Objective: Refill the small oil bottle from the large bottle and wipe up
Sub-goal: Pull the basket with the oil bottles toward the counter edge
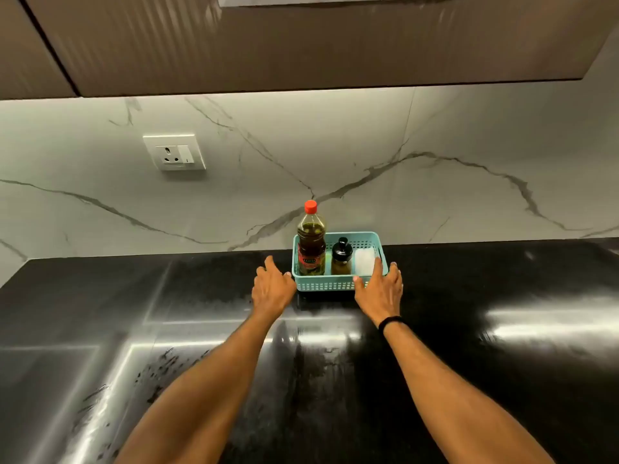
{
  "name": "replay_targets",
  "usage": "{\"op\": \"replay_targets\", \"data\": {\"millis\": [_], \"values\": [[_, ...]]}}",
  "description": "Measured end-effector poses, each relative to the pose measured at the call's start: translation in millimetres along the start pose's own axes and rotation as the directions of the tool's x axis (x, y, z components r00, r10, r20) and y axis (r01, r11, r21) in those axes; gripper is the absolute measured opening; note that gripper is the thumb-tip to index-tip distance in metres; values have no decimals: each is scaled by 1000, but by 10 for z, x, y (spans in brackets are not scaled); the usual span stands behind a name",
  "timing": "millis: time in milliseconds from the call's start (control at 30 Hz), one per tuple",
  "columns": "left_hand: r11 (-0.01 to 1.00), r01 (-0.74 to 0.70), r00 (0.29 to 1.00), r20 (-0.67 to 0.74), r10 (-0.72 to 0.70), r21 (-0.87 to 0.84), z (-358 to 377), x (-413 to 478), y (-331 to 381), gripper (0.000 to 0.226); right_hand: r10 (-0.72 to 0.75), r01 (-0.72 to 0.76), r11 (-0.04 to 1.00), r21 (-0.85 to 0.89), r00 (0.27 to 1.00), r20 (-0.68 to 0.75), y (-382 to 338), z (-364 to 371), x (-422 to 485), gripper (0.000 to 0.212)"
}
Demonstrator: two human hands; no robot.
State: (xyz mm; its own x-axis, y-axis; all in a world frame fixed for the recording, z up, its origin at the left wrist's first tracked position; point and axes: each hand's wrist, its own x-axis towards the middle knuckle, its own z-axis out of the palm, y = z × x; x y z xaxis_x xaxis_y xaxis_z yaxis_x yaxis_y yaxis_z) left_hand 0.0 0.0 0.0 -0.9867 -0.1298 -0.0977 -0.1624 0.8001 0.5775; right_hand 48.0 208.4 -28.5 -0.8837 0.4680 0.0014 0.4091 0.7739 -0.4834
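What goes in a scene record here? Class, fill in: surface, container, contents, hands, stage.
surface: glossy black counter
container: teal basket by the marble wall
contents: large oil bottle, red cap on; small oil bottle, black top; a white item
hands: left hand open at the basket's left side; right hand open at its right front corner
stage: both bottles capped, in the basket

Red-capped large bottle (311,242) and black-topped small oil bottle (341,257) stand upright, side by side.
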Motion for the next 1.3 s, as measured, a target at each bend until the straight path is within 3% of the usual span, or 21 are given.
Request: {"op": "replay_targets", "data": {"millis": [133,400,567,733,1033,1300], "values": [[987,121,985,139,-106,-107,95,295,37,62,124,-125,976,176,992,20,22,9,210,66],[926,272,930,319,-182,-263,277,777,131,63,330,-351,890,292,936,122,113,137,598,67],[839,394,848,501,-174,-375,323,922,82,71,496,-537,628,564,834,241,153,221,739,54],[838,349,822,567,-57,-420,441,951,1,41,513,-541,515,665,816,267,206,340,805,36],[811,342,856,513,-61,-475,509,856,-57,49,525,-520,397,756,804,277,268,360,736,34],[772,348,841,541,-7,-532,481,374,-340,49,518,-487,392,780,818,250,460,366,214,35]]}}
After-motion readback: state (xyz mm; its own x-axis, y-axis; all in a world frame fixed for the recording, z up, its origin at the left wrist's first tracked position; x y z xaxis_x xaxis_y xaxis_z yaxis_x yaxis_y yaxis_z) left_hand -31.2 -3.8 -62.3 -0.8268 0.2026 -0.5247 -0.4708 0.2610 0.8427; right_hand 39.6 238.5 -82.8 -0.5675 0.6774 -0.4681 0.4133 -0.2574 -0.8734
